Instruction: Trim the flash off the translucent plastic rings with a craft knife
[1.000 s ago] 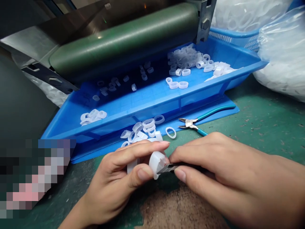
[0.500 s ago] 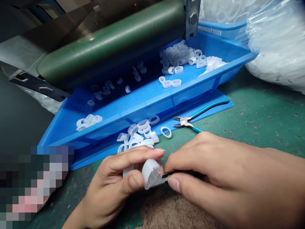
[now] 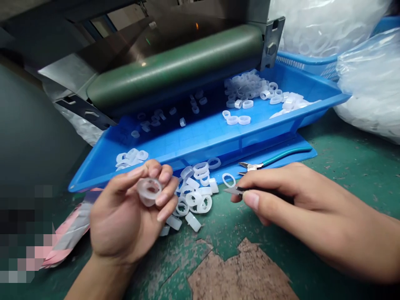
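Observation:
My left hand (image 3: 131, 216) is turned palm up, its fingers curled around a translucent white plastic ring (image 3: 149, 191). To the right, my right hand (image 3: 281, 200) pinches a small knife (image 3: 233, 191) whose blade tip points left, a short gap away from the ring. Between and just behind the hands lies a loose heap of similar white rings (image 3: 195, 191) on the green table. A single thin ring (image 3: 228, 180) lies just above the blade tip.
A long blue tray (image 3: 218, 137) with several scattered rings sits behind, under a green conveyor roller (image 3: 175, 71). Teal-handled cutters (image 3: 268, 160) lie on a blue lid. Clear bags of rings (image 3: 368, 75) fill the right. A worn brown patch (image 3: 240, 275) marks the table's front.
The hands have come apart: the left hand lifted the ring away leftward and turned palm up, and the knife is no longer against the ring. The view has also shifted.

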Motion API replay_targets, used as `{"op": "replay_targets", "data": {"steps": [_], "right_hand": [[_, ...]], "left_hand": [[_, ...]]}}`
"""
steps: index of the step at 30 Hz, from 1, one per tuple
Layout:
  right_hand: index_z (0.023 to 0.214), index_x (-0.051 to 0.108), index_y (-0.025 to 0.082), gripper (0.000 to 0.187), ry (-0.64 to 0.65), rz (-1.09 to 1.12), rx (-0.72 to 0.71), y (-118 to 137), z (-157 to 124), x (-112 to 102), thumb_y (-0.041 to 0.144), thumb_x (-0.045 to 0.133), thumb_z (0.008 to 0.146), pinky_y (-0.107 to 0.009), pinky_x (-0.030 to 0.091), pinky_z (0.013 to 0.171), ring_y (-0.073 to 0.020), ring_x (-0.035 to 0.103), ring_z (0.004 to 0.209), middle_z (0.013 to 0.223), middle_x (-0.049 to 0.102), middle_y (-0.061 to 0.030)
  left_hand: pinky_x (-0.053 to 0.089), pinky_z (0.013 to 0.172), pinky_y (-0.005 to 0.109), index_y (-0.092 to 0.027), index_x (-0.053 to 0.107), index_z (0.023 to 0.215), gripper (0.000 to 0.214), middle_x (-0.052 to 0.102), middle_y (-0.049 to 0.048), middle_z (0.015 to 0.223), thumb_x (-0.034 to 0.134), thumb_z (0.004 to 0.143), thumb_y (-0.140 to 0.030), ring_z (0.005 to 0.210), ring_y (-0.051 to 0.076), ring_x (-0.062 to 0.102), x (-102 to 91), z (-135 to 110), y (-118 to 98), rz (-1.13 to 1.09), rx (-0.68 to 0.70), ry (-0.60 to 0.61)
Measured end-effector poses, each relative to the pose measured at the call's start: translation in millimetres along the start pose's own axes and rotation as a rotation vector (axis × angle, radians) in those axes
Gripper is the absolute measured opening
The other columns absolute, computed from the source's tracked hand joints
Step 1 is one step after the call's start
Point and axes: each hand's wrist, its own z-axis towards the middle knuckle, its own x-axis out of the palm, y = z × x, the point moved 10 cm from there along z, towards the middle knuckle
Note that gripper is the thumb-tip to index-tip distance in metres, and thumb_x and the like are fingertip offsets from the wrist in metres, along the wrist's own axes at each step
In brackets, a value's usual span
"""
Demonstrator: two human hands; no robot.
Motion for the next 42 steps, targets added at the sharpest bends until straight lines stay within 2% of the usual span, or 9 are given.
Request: {"op": "replay_targets", "data": {"steps": [3, 6, 12, 16, 22, 25, 33, 38, 42], "right_hand": [[0.078, 0.084, 0.031, 0.042, 0.003, 0.018, 0.022, -2.7, 1.5, 0.5, 0.030, 0.064, 0.115, -0.036, 0.053, 0.057, -0.0237, 0.068, 0.059, 0.061, 0.072, 0.0006], [0.085, 0.086, 0.031, 0.036, -0.002, 0.024, 0.056, -6.9, 2.2, 0.7, 0.035, 0.067, 0.115, -0.036, 0.057, 0.060, -0.0254, 0.073, 0.065, 0.065, 0.076, -0.0005], [0.082, 0.082, 0.029, 0.035, 0.000, 0.000, 0.057, -8.2, 6.1, 0.2, 0.031, 0.064, 0.112, -0.037, 0.053, 0.064, -0.0240, 0.072, 0.067, 0.066, 0.075, 0.0002], [0.085, 0.078, 0.026, 0.031, 0.045, 0.003, 0.103, -11.6, 6.7, 5.8, 0.027, 0.061, 0.112, -0.036, 0.047, 0.066, -0.0193, 0.069, 0.069, 0.074, 0.075, 0.0025], [0.096, 0.079, 0.024, 0.007, 0.104, 0.222, 0.163, -20.0, 1.3, 23.1, 0.025, 0.085, 0.100, -0.031, 0.045, 0.063, -0.0152, 0.057, 0.067, 0.074, 0.066, 0.0081], [0.096, 0.081, 0.022, 0.008, 0.172, 0.239, 0.191, -23.7, 1.7, 32.4, 0.027, 0.083, 0.102, -0.033, 0.043, 0.067, -0.0167, 0.055, 0.073, 0.079, 0.066, 0.0060], [0.092, 0.076, 0.022, 0.038, 0.271, 0.504, 0.382, -34.5, -0.8, 37.4, 0.053, 0.095, 0.103, -0.032, 0.037, 0.068, -0.0172, 0.048, 0.078, 0.083, 0.059, 0.0043], [0.094, 0.074, 0.020, 0.040, 0.341, 0.563, 0.371, -29.6, -2.7, 43.4, 0.053, 0.096, 0.104, -0.026, 0.037, 0.062, -0.0135, 0.044, 0.071, 0.076, 0.052, 0.0079], [0.093, 0.073, 0.021, 0.039, 0.369, 0.642, 0.383, -26.7, -3.4, 46.5, 0.051, 0.093, 0.107, -0.024, 0.029, 0.047, -0.0090, 0.042, 0.057, 0.078, 0.063, 0.0065]], "left_hand": [[0.045, 0.036, 0.015, -0.024, 0.069, 0.080, 0.042, 0.063, -0.0058, 0.073, 0.095, 0.103, -0.048, 0.046, 0.008, 0.047, 3.2, -3.6, -3.7, 0.196, 0.094, 0.029], [0.051, 0.047, 0.015, -0.027, 0.088, 0.095, 0.018, 0.079, -0.0042, 0.077, 0.103, 0.098, -0.035, 0.052, 0.009, 0.062, 7.1, -12.2, -8.4, 0.417, 0.176, 0.091], [0.062, 0.062, 0.024, -0.030, 0.094, 0.129, 0.021, 0.097, 0.0017, 0.098, 0.086, 0.110, -0.026, 0.067, 0.019, 0.087, 45.0, -39.1, -11.3, 1.287, 0.641, 0.497], [0.066, 0.072, 0.025, -0.031, 0.094, 0.110, 0.013, 0.097, 0.0008, 0.097, 0.082, 0.110, -0.026, 0.077, 0.022, 0.091, 46.6, -33.8, -12.9, 1.160, 0.566, 0.418], [0.044, 0.051, 0.021, -0.026, 0.089, 0.094, 0.039, 0.060, -0.0028, 0.066, 0.093, 0.103, -0.064, 0.055, 0.012, 0.050, 39.9, -30.5, 31.5, 0.409, -0.103, 0.262], [0.031, 0.046, 0.018, -0.023, 0.086, 0.095, 0.047, 0.047, -0.0069, 0.063, 0.093, 0.101, -0.070, 0.051, 0.008, 0.030, 40.7, -35.5, 51.5, 0.265, -0.246, 0.263], [0.067, 0.066, 0.023, -0.048, 0.099, 0.126, 0.030, 0.097, -0.0012, 0.109, 0.104, 0.097, -0.044, 0.069, 0.016, 0.079, 38.9, -36.6, -14.1, 0.706, 0.456, 0.130], [0.075, 0.098, 0.027, -0.048, 0.098, 0.128, 0.036, 0.100, -0.0047, 0.117, 0.105, 0.098, -0.030, 0.104, 0.022, 0.095, 54.0, -41.8, -8.8, 0.684, 0.508, 0.267], [0.076, 0.101, 0.026, -0.045, 0.097, 0.124, 0.032, 0.100, -0.0068, 0.120, 0.106, 0.098, -0.028, 0.108, 0.021, 0.097, 52.0, -42.9, -8.1, 0.606, 0.503, 0.263]]}}
